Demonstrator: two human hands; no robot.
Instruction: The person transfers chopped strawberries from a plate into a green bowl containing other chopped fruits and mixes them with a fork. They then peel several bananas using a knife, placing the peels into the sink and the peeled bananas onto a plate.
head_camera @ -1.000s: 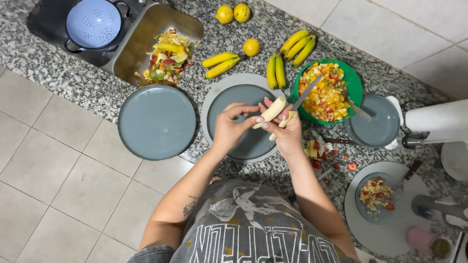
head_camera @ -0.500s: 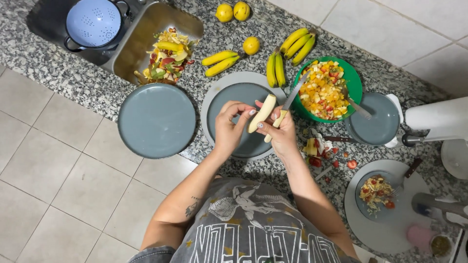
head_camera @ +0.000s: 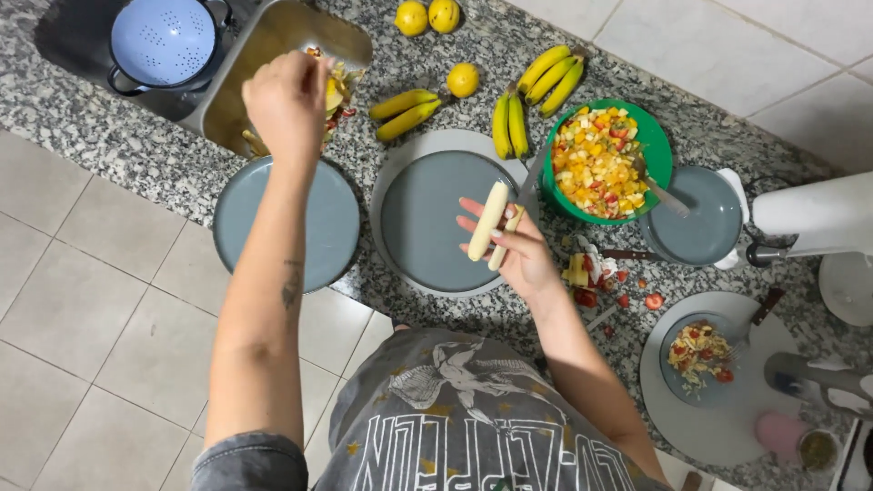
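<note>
My left hand (head_camera: 289, 100) reaches out to the far left, over a metal tray (head_camera: 273, 41) of fruit peelings, its fingers closed on a strip of banana peel (head_camera: 333, 89). My right hand (head_camera: 520, 259) hovers above the middle grey plate (head_camera: 423, 255). It holds a peeled banana (head_camera: 488, 221) upright, together with a knife whose blade (head_camera: 529, 185) points toward the green bowl (head_camera: 661, 156) of chopped fruit salad (head_camera: 596, 159).
On the speckled stone counter are another grey plate (head_camera: 323, 232) on the left, unpeeled bananas (head_camera: 548, 75) and lemons (head_camera: 428, 15) at the back, and a blue colander (head_camera: 164, 41). On the right are a grey plate (head_camera: 709, 232), fruit scraps (head_camera: 591, 277) and a white appliance (head_camera: 814, 216).
My left hand left the banana and swung far left to the scrap tray with the peel. My right hand stayed over the middle plate with the now fully peeled banana.
</note>
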